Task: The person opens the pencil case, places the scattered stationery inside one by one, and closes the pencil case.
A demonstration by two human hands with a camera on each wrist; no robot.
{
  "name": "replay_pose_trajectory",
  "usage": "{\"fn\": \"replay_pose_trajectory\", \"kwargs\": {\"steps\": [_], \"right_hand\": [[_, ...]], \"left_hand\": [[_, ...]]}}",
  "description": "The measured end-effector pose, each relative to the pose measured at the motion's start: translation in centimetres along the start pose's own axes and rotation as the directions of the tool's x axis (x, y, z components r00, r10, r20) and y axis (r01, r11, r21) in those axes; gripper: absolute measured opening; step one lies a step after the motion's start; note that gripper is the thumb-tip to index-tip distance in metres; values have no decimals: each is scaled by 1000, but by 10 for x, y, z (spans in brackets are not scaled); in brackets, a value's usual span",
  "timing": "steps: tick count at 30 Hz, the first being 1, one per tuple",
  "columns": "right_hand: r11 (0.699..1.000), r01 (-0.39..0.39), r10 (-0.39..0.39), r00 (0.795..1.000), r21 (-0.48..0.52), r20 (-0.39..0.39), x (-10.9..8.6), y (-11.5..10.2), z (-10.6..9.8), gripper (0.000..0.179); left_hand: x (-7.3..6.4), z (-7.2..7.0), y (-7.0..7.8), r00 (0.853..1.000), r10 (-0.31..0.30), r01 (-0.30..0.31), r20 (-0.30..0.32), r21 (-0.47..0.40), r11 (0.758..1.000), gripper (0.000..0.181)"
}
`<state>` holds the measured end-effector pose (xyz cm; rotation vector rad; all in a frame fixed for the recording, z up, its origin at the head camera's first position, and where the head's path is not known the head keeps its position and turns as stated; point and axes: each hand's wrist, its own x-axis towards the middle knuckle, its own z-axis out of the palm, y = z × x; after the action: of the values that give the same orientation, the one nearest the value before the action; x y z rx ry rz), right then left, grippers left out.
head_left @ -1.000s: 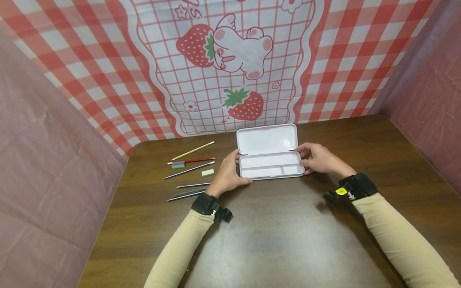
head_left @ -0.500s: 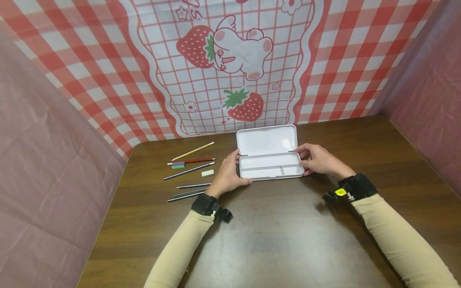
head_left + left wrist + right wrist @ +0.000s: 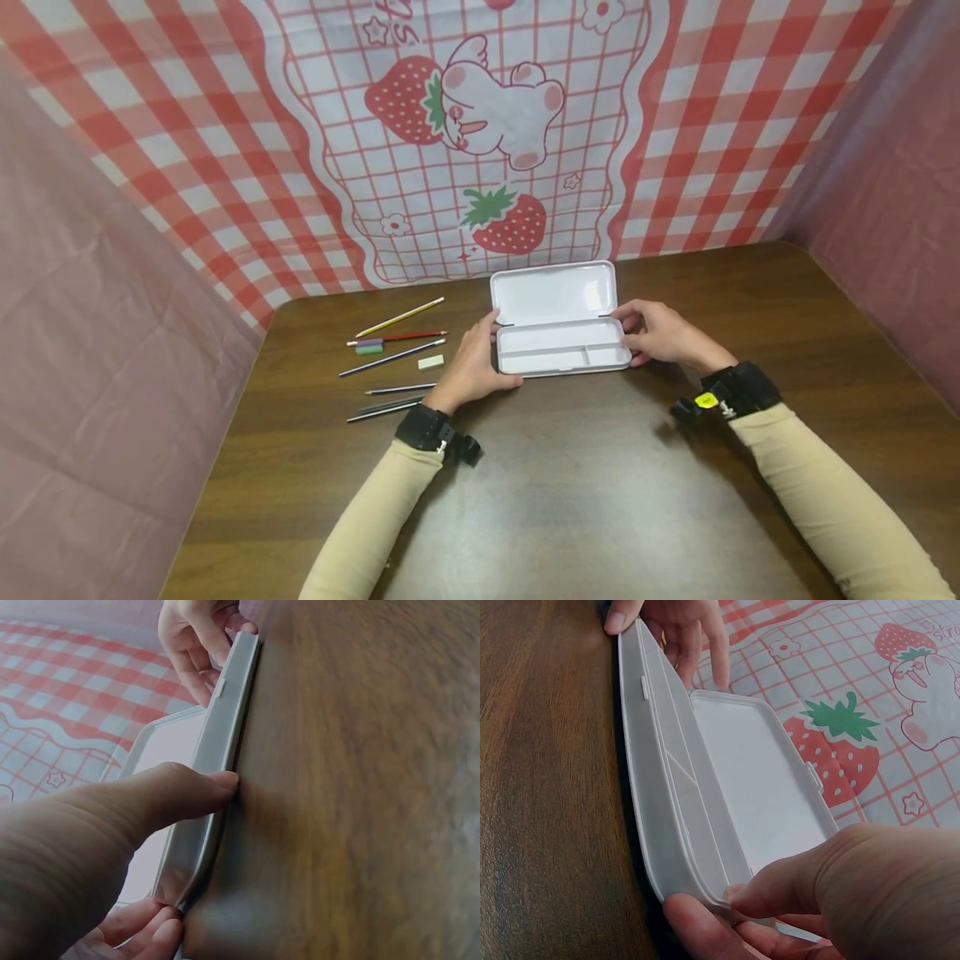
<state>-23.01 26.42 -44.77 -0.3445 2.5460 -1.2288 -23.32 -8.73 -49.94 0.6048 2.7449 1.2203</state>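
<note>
A white pencil case (image 3: pixel 553 293) lies on the table with its lid swung back on the hinge. Its tray holds nothing and is split by dividers into one long compartment and two short ones. My left hand (image 3: pixel 472 365) grips the case's left end, thumb along the front wall and fingers round the side. At the opposite end my right hand (image 3: pixel 663 332) pinches the side wall; in the right wrist view the thumb (image 3: pixel 780 886) is over the rim and the fingers are outside and below. The left wrist view shows the left thumb (image 3: pixel 195 793) pressed on the front wall.
Left of the case lie a yellow pencil (image 3: pixel 400 317), a red pencil (image 3: pixel 412 337), a blue pencil (image 3: pixel 392 357) and a pale eraser (image 3: pixel 431 362). Small purple and green pieces (image 3: pixel 369 350) lie by the red one. Darker pencils (image 3: pixel 382 408) run behind the left wrist. A checked cloth (image 3: pixel 705 167) hangs behind.
</note>
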Motion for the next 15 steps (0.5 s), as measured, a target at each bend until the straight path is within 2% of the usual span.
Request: {"fn": "replay_pose_trajectory", "kwargs": {"steps": [6, 11, 15], "right_hand": [[1000, -1, 1, 1000, 3, -8, -2, -2, 1, 50], [1000, -20, 20, 1000, 7, -1, -3, -4, 0, 51], [1000, -26, 26, 1000, 7, 7, -3, -4, -1, 52]], "left_hand": [[-1, -4, -1, 999, 33, -34, 18, 39, 999, 128], [-2, -7, -1, 999, 26, -29, 30, 91, 995, 130], [1, -9, -2, 1000, 30, -31, 10, 139, 990, 128]]}}
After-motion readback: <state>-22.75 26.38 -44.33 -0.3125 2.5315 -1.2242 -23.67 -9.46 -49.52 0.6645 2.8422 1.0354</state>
